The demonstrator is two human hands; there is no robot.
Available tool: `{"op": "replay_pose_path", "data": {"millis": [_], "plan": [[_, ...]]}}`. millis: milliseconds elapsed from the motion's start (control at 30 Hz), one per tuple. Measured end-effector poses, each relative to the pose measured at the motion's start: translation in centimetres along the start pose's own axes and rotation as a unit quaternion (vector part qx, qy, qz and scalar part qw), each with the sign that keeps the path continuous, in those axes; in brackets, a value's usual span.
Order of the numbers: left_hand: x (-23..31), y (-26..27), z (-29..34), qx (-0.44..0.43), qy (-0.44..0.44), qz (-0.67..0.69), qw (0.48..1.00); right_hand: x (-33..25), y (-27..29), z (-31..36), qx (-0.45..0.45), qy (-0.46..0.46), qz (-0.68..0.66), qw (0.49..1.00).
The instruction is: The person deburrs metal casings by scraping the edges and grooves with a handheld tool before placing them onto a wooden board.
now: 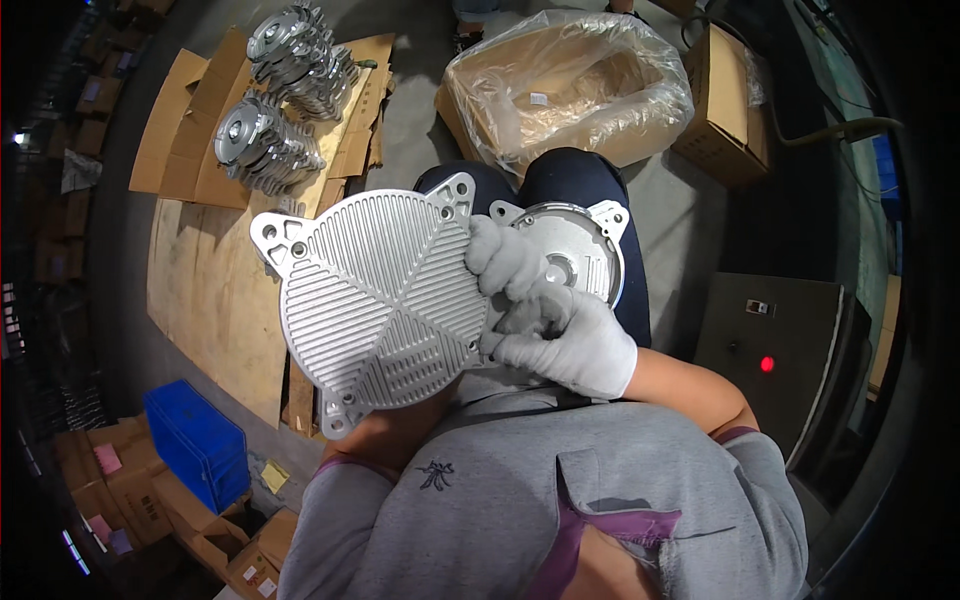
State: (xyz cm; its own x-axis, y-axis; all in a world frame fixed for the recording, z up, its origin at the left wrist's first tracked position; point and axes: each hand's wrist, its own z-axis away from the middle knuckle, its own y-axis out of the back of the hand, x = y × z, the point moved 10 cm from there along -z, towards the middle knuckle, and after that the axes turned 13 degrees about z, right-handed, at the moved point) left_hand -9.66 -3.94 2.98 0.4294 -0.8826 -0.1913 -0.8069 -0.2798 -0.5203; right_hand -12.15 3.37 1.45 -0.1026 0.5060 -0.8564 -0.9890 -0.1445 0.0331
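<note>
1. Work in hand: silver, round, ribbed metal plate with corner lugs (385,297), raised off the lap, left of body centre, ribbed face up to the camera.
2. Left hand in grey-white glove (500,260): forearm passes under the plate, curled fingers show at its right edge. Reads as a closed hold; thumb and palm hidden.
3. Right hand in white glove (580,345): fingers bent, tips at the plate's lower right edge, by a lug. Partly closed; can't tell if it's pinching or only touching.
4. Key relation: plate lies left of both grips, bulk overhanging leftward. Round, so no real long axis; one cross band runs upper-right lug to lower-left lug, the other upper-left to lower-right, toward the right hand.
5. Second part: silver, round, shallow metal housing with central boss (598,245), on the dark-trousered right thigh (632,310), right of the plate. Left fingers overlap its left rim in view, contact unclear; right hand sits just on its near side.
6. Two stacks of silver finned castings (262,148) stand toward the far right edge of the tan plywood board (205,300).
7. Blue plastic crate (197,447) sits off the board's near edge.
</note>
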Motion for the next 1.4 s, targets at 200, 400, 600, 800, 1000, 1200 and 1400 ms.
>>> {"op": "replay_pose_path", "data": {"millis": [200,400,600,800,1000,1200,1400], "plan": [[0.0,-1.0,0.4,0.097,-0.043,0.0,0.994,0.7,-1.3,-0.1,-0.09,0.051,0.158,0.982],[0.1,-0.4,1.1,0.216,0.015,-0.035,0.976,0.8,-1.3,1.0,-0.154,0.009,0.071,0.985],[-1.6,-0.5,1.1,0.151,0.039,0.035,0.987,-1.9,3.3,0.7,-0.026,0.063,-0.115,0.991],[-3.9,-1.2,0.8,0.229,0.141,0.055,0.962,-2.6,7.0,0.2,0.095,0.069,-0.185,0.976],[-6.9,-1.2,2.5,0.362,0.26,0.068,0.893,-3.1,7.0,0.2,0.078,0.095,-0.148,0.981],[-5.0,-2.2,5.5,0.541,0.188,-0.083,0.816,-5.9,7.7,0.8,0.203,0.177,0.126,0.955],[-3.8,-0.8,4.6,0.515,0.178,-0.099,0.833,-5.3,9.1,0.6,0.25,0.143,0.17,0.943]]}}
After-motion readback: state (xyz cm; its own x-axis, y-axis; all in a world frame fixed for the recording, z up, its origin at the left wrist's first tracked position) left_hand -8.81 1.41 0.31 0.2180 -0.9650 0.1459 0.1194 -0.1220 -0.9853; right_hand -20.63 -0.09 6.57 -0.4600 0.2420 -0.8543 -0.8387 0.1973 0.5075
